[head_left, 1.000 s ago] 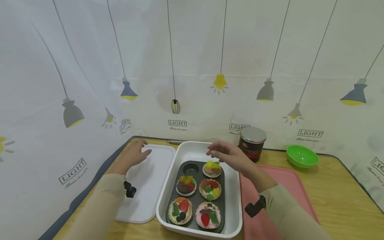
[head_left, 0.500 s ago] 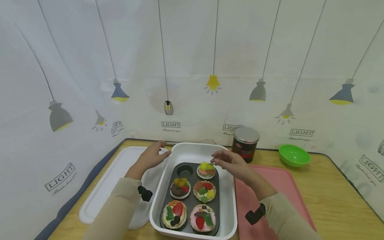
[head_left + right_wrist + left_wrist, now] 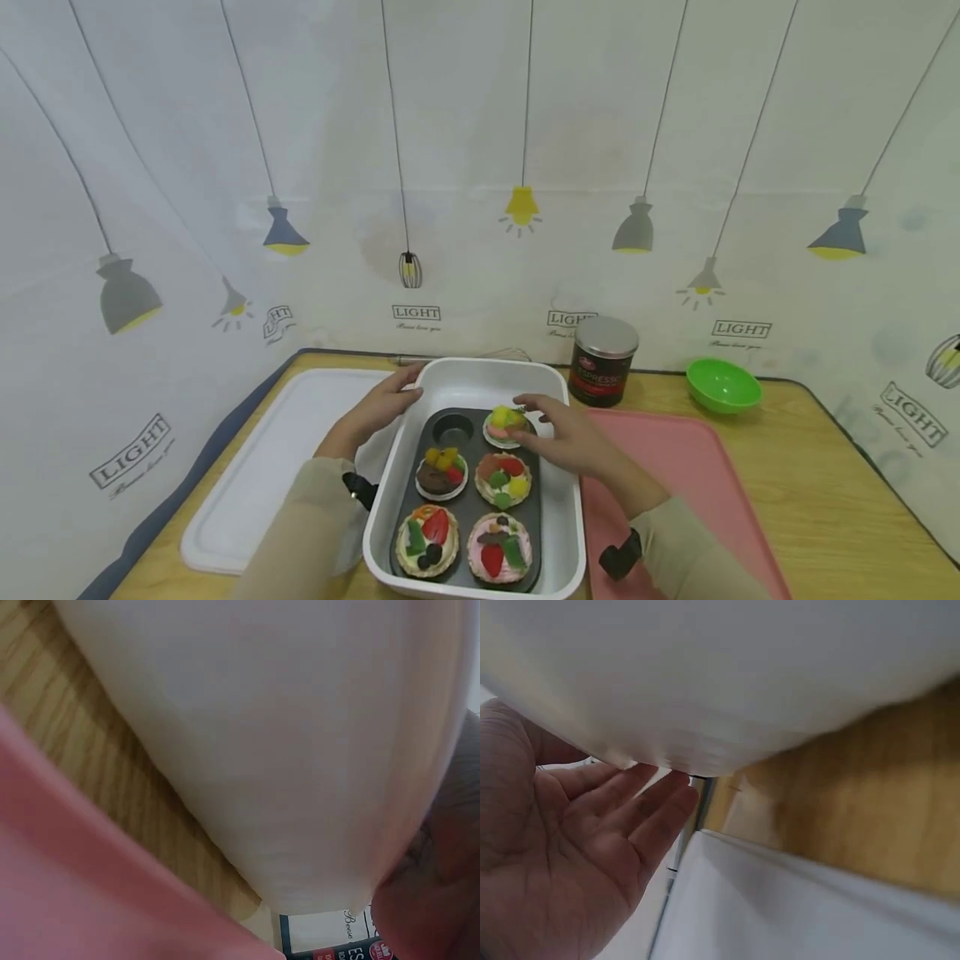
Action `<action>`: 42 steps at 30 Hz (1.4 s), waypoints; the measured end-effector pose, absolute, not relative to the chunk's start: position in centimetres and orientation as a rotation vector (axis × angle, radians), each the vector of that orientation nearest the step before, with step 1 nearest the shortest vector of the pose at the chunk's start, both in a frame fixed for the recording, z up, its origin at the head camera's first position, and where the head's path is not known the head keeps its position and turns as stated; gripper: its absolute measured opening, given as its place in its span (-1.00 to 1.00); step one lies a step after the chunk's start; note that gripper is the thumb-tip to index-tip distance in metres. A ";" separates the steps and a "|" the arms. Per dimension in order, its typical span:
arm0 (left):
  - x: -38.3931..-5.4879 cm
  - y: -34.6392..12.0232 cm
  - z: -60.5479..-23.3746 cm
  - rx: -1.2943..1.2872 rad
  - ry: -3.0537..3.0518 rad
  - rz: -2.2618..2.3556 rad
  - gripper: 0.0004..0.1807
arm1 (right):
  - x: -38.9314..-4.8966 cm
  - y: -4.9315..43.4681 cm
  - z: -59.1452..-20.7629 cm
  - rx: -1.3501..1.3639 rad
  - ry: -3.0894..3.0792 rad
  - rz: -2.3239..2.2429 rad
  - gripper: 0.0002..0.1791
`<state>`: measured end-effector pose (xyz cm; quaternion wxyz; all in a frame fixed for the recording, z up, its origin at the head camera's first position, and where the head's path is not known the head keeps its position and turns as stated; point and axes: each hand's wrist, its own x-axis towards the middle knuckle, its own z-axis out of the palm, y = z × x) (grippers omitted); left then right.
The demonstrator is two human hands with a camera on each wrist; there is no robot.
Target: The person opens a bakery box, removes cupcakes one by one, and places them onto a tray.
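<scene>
In the head view my right hand [image 3: 573,442] reaches over the side of a deep white baking dish [image 3: 576,533]. Its fingers and thumb stand spread around a small fruit tart [image 3: 498,427] with yellow topping; a firm hold on it is not visible. My left hand [image 3: 375,412] lies along the dish's far left rim, fingers extended. The left wrist view has that hand [image 3: 592,840] palm up, fingertips against the dish wall [image 3: 727,682]. Inside the dish sits a dark muffin pan [image 3: 468,500] with several tarts and one bare cup, back left.
A white lid-like tray [image 3: 247,483] lies left of the dish, a pink tray [image 3: 660,450] right of it. Behind stand an espresso tin [image 3: 602,367] and a green bowl [image 3: 723,386]. A whisk [image 3: 408,360] lies along the back edge by the wall.
My left hand has moved right, from above the white tray to the dish's rim. My right hand has come down and nearer to the back right tart. The head view has shifted slightly.
</scene>
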<state>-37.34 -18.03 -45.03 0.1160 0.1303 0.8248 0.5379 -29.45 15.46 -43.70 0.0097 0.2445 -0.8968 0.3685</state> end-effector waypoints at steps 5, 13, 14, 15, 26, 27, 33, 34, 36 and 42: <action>-37.2 -18.6 -46.5 0.373 2.176 1.818 -0.37 | -29.3 14.7 -44.3 0.851 -2.776 0.794 -0.25; -37.9 -18.5 -47.5 0.426 2.062 1.939 -0.37 | -29.7 13.6 -44.2 0.727 -2.826 0.541 -0.25; -37.9 -18.5 -47.6 0.418 2.056 1.957 -0.37 | -29.7 13.4 -44.1 0.714 -2.830 0.515 -0.27; -38.0 -18.4 -47.6 0.406 2.056 1.974 -0.37 | -29.8 13.3 -44.1 0.704 -2.829 0.505 -0.29; -37.2 -18.2 -48.1 0.358 2.090 2.028 -0.38 | -29.5 12.6 -44.3 0.697 -2.852 0.343 -0.24; -37.2 -18.3 -48.1 0.357 2.090 2.025 -0.38 | -29.5 12.6 -44.3 0.704 -2.848 0.340 -0.26; -37.3 -18.1 -48.1 0.390 2.086 2.037 -0.38 | -29.5 12.8 -44.6 0.720 -2.792 0.376 -0.33; -37.4 -18.1 -48.1 0.401 2.087 2.036 -0.37 | -29.6 12.9 -44.7 0.724 -2.781 0.382 -0.33; -37.6 -18.1 -48.2 0.404 2.087 2.033 -0.37 | -29.6 13.1 -44.8 0.735 -2.764 0.393 -0.35; -37.4 -18.0 -48.5 0.361 2.106 2.016 -0.36 | -29.4 13.4 -45.0 0.815 -2.716 0.461 -0.33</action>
